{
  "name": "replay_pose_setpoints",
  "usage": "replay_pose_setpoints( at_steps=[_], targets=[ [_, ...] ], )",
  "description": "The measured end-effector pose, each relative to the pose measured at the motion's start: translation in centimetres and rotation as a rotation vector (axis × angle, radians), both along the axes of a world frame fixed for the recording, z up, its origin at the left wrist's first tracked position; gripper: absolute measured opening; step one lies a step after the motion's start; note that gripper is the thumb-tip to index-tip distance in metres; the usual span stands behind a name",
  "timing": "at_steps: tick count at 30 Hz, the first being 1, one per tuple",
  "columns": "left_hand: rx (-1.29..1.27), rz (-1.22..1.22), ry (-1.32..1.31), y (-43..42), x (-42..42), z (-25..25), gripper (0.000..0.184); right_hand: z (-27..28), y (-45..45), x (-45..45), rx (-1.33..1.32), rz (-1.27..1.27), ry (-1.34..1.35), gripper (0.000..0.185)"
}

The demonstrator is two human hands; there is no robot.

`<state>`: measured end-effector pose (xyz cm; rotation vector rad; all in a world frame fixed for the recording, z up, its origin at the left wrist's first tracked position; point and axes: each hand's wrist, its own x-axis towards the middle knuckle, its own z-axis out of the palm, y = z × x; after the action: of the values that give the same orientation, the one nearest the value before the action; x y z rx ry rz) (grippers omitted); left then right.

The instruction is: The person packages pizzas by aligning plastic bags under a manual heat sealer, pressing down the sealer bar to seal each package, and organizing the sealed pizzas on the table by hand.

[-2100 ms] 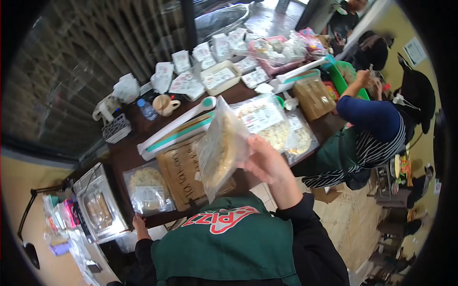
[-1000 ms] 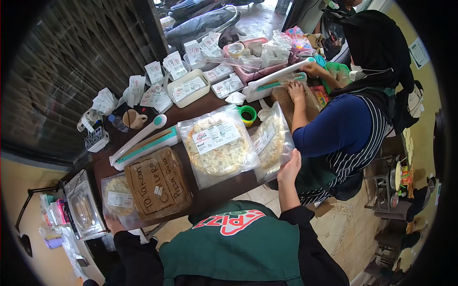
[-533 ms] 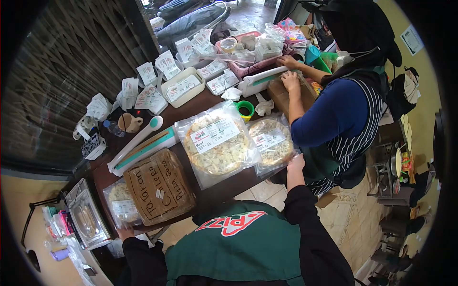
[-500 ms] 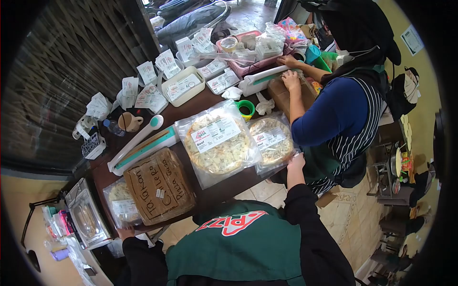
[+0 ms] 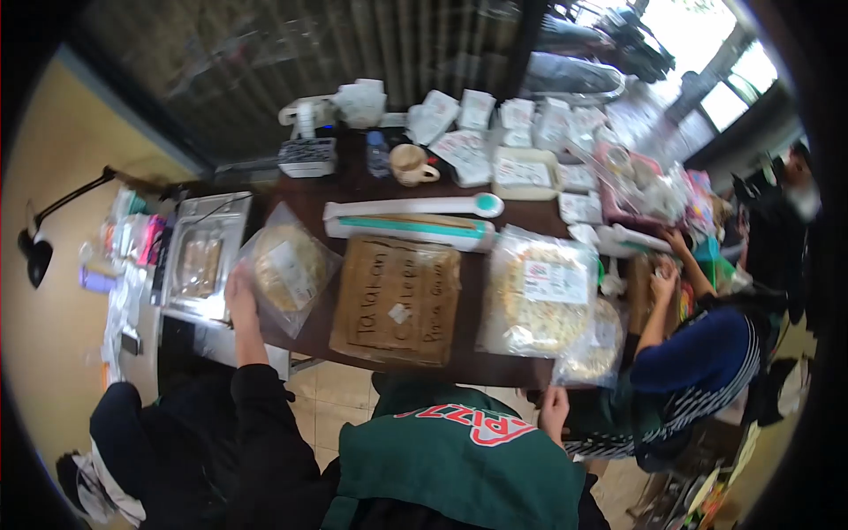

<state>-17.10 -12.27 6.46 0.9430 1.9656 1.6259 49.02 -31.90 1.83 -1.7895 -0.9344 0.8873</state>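
My left hand (image 5: 241, 299) grips the left edge of a bagged pizza (image 5: 290, 268), which is tilted above the table's left part. Near the table's front right edge, my right hand (image 5: 555, 409) has its fingers curled at the lower edge of a smaller bagged pizza (image 5: 594, 352); whether it grips the bag is not clear. A larger bagged pizza (image 5: 542, 291) with a white label lies beside the smaller one and partly over it. Between my hands sits a taped brown box (image 5: 395, 300) with black handwriting, and a sealer (image 5: 411, 228) with a teal strip lies behind it.
A co-worker in blue sleeves (image 5: 698, 358) stands at the right, hands near another box. Along the back are a mug (image 5: 412, 165), a bottle (image 5: 377, 155), a cream tray (image 5: 525, 188), label stacks and a pink basket (image 5: 649, 209). A metal tray (image 5: 205, 256) is at the left.
The view has turned left. My left hand has lifted the left bagged pizza from beside the box. My right hand, which held a bagged pizza up earlier, is now low at the table's edge.
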Motion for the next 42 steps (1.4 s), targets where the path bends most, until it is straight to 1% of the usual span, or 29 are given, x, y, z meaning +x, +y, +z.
replay_pose_setpoints(
  at_steps=[1,2,3,4,5,7,8,10,11,13,15,17,18,20,22,23,24,26,27,28,30,33,36,37,39,40,41,42],
  targets=[
    [-0.087,-0.038,0.101,0.4,1.2,3.3,0.036,3.3,1.2,-3.4,-0.046,0.141,0.097,0.017],
    [-0.075,-0.12,0.175,0.8,2.3,6.0,0.034,3.1,2.0,-5.8,0.061,0.29,-0.037,0.018],
    [-0.066,-0.207,0.247,1.1,3.5,8.4,0.033,5.1,3.7,-8.5,-0.039,0.406,0.036,0.019],
    [-0.059,-0.297,0.316,1.3,4.6,10.8,0.032,8.9,6.2,-12.0,-0.021,0.537,0.074,0.018],
    [-0.087,-0.367,0.327,1.2,5.8,13.5,0.032,12.9,8.8,-15.3,-0.035,0.634,0.065,0.018],
    [-0.147,-0.51,0.344,1.0,7.3,18.1,0.03,15.3,13.3,-19.8,0.177,0.902,-0.142,0.014],
    [-0.17,-0.592,0.33,1.0,7.2,18.9,0.029,16.7,15.5,-22.4,0.315,0.927,-0.194,0.015],
    [-0.217,-0.764,0.307,0.9,6.7,20.2,0.028,20.2,19.5,-27.7,0.606,0.943,-0.265,0.025],
    [-0.216,-0.846,0.241,0.7,7.0,21.2,0.028,21.9,21.1,-30.0,0.758,0.932,-0.286,0.029],
    [-0.21,-1.018,0.106,0.6,7.8,22.9,0.028,23.0,23.4,-33.4,0.824,0.959,-0.341,0.027],
    [-0.152,-1.168,0.154,0.7,8.3,22.5,0.028,23.9,25.0,-34.5,0.689,1.131,-0.356,0.025],
    [-0.073,-1.29,0.206,1.3,8.8,22.3,0.029,24.8,26.0,-32.9,0.325,1.43,-0.313,0.025],
    [-0.023,-1.336,0.231,1.7,9.4,22.4,0.03,25.4,25.9,-32.2,0.265,1.452,-0.26,0.025],
    [0.067,-1.364,0.183,2.3,9.2,22.4,0.031,26.2,25.6,-30.4,0.142,1.489,-0.154,0.027],
    [0.139,-1.328,0.042,3.1,9.1,22.4,0.035,25.2,24.9,-27.8,0.094,1.381,-0.035,0.031],
    [0.078,-1.291,-0.15,3.3,8.0,22.5,0.051,24.7,24.4,-26.6,0.074,1.322,0.022,0.033],
    [0.089,-1.269,-0.233,3.6,7.3,21.9,0.058,24.1,23.7,-26.0,0.102,1.207,0.179,0.035],
    [0.105,-1.222,-0.397,4.3,6.5,18.7,0.074,22.7,22.3,-24.7,0.166,0.962,0.48,0.037],
    [0.028,-1.265,-0.443,4.6,6.6,16.9,0.086,22.2,21.7,-24.0,0.086,0.882,0.612,0.04],
    [-0.021,-1.284,-0.525,4.4,7.3,15.2,0.085,20.9,21.2,-23.7,0.103,0.787,0.716,0.038],
    [-0.091,-1.228,-0.738,3.5,9.5,11.7,0.069,17.3,20.4,-23.3,0.136,0.596,0.92,0.035],
    [-0.223,-0.986,-0.872,3.8,11.8,5.4,0.047,12.9,19.8,-24.0,0.158,0.397,1.069,0.036],
    [-0.225,-0.865,-0.719,5.4,13.8,2.5,0.038,10.2,20.1,-24.8,0.105,0.221,1.125,0.034],
    [-0.247,-0.862,-0.576,6.1,14.0,1.1,0.036,8.6,20.5,-24.7,0.089,0.184,1.127,0.031],
    [-0.283,-0.85,-0.288,7.5,14.4,-1.9,0.032,6.1,21.4,-25.0,0.105,0.01,1.009,0.029],
    [-0.227,-0.828,-0.086,8.1,14.7,-3.3,0.029,4.8,21.8,-25.0,0.111,-0.073,0.948,0.029],
    [-0.171,-0.799,0.116,8.4,15.0,-4.6,0.027,2.6,22.0,-24.2,0.079,-0.086,0.798,0.027],
    [-0.113,-0.764,0.318,8.7,15.5,-4.4,0.025,2.4,22.2,-24.1,0.055,-0.086,0.719,0.027]
  ],
)
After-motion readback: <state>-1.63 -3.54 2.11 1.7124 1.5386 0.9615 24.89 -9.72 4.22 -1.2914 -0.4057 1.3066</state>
